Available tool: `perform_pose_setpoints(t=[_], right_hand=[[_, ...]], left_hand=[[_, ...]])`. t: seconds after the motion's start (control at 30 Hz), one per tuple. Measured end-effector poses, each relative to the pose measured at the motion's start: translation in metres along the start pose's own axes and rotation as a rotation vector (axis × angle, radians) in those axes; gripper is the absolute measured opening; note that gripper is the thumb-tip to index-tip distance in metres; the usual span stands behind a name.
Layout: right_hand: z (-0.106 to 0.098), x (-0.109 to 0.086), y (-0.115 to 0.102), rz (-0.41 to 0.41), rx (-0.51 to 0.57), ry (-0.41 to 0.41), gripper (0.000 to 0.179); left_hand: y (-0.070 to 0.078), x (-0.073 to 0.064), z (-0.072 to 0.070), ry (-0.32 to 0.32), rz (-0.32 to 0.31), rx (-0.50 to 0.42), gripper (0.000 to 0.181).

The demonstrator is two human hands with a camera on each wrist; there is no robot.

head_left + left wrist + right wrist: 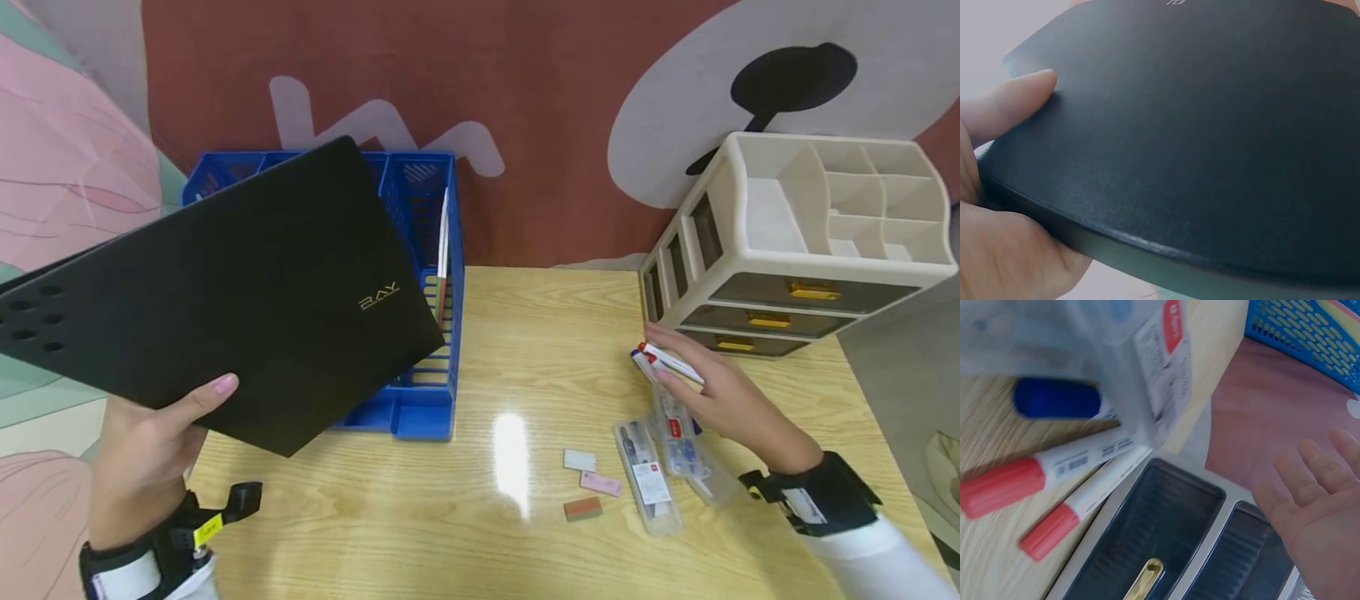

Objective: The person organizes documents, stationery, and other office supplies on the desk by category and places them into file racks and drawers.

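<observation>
In the head view my left hand (161,433) holds a large flat black case (247,283) by its near edge, thumb on top. The case has gold letters reading RAY and round dark spots at its left end. It is tilted over a blue basket (423,421), hiding much of it. My right hand (712,387) is around white markers (678,364) with red and blue caps, beside the drawer unit. Its fingers (1300,484) look straight in the right wrist view. There, two red-capped markers (1079,459) and a blue cap (1057,398) lie beside a clear box (1147,375).
A beige drawer unit (731,233) with gold handles stands at the back right. Near my right hand lie clear plastic boxes (648,479). Small erasers, one white (580,460), one pink (600,483) and one orange-green (583,509), lie on the wooden table (420,517).
</observation>
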State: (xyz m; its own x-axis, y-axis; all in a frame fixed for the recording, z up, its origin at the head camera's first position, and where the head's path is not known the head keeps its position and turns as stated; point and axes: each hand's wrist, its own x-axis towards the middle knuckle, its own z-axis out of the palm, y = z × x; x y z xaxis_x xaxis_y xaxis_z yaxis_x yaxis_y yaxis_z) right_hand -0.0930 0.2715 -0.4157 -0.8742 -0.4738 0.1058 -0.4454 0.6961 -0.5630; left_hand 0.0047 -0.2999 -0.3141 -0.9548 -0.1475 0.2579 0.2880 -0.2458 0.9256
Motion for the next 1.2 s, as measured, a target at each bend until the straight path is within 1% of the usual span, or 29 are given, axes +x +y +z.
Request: perform_pose_setpoints(t=[0.03,0.07,0.1,0.13,0.2,0.27,0.33,0.4,0.43,0.47,0.53,0.63,0.67,0.7,0.77,0.83,0.87,0.93,1.0,1.07,1.13,1.17,1.2], right_hand=[[0.000,-0.001,0.001,-0.002,-0.014,-0.002,0.058],[0.000,-0.002,0.002,-0.008,-0.030,-0.002,0.059],[0.000,-0.003,0.003,-0.014,-0.047,-0.004,0.059],[0.000,-0.004,0.004,-0.019,-0.064,-0.007,0.060],[0.001,-0.005,0.005,-0.030,-0.090,-0.012,0.062],[0.001,-0.006,0.006,-0.030,-0.097,-0.015,0.065],[0.000,-0.008,0.007,-0.017,-0.091,-0.017,0.065],[-0.001,-0.009,0.008,-0.009,-0.085,-0.012,0.064],[-0.001,-0.010,0.008,-0.006,-0.083,-0.009,0.063],[-0.002,-0.011,0.008,-0.004,-0.081,-0.003,0.062],[-0.003,-0.013,0.009,-0.003,-0.074,0.006,0.062],[-0.005,-0.014,0.011,0.008,-0.068,0.010,0.065],[-0.005,-0.015,0.011,0.013,-0.066,0.013,0.065],[-0.006,-0.016,0.012,0.018,-0.064,0.013,0.066],[-0.005,-0.017,0.014,0.020,-0.064,0.015,0.066],[-0.005,-0.018,0.016,0.011,-0.075,0.013,0.065],[-0.004,-0.018,0.017,0.004,-0.084,0.011,0.065],[-0.002,-0.018,0.019,-0.008,-0.104,0.003,0.066],[-0.001,-0.019,0.020,-0.017,-0.134,-0.005,0.067],[-0.001,-0.020,0.020,-0.021,-0.163,-0.009,0.067],[0.000,-0.021,0.020,-0.020,-0.182,-0.013,0.067],[0.000,-0.021,0.020,-0.018,-0.187,-0.019,0.066],[0.000,-0.022,0.020,-0.016,-0.191,-0.026,0.066]], left_hand=[[0.001,0.000,-0.001,0.001,0.010,0.012,0.073],[0.001,0.000,-0.002,-0.007,0.026,-0.007,0.073],[0.001,0.000,-0.003,-0.003,0.041,-0.003,0.073],[0.001,0.000,-0.004,-0.002,0.059,-0.034,0.073],[0.001,0.001,-0.005,0.008,0.093,-0.049,0.074],[0.000,0.002,-0.005,0.011,0.122,-0.116,0.075],[0.001,0.003,-0.004,0.039,0.139,-0.127,0.075],[0.002,0.003,-0.002,0.061,0.145,-0.112,0.075],[0.002,0.004,-0.002,0.067,0.158,-0.113,0.074],[0.003,0.004,-0.002,0.082,0.163,-0.090,0.074],[0.004,0.004,-0.001,0.120,0.170,-0.073,0.071],[0.005,0.004,-0.001,0.179,0.180,0.003,0.071],[0.006,0.004,0.000,0.203,0.166,0.036,0.070],[0.005,0.004,0.000,0.211,0.170,0.014,0.068],[0.005,0.004,0.001,0.228,0.170,0.049,0.066],[0.003,0.004,0.002,0.242,0.178,-0.013,0.063],[0.003,0.003,0.002,0.253,0.186,-0.010,0.062],[0.002,0.001,0.003,0.274,0.206,-0.006,0.062],[0.002,-0.001,0.003,0.287,0.240,-0.026,0.065],[0.002,-0.003,0.005,0.308,0.266,0.009,0.067],[0.001,-0.003,0.007,0.303,0.297,0.008,0.070],[0.000,-0.003,0.008,0.303,0.309,0.028,0.070],[-0.001,-0.002,0.009,0.308,0.315,0.014,0.070]])
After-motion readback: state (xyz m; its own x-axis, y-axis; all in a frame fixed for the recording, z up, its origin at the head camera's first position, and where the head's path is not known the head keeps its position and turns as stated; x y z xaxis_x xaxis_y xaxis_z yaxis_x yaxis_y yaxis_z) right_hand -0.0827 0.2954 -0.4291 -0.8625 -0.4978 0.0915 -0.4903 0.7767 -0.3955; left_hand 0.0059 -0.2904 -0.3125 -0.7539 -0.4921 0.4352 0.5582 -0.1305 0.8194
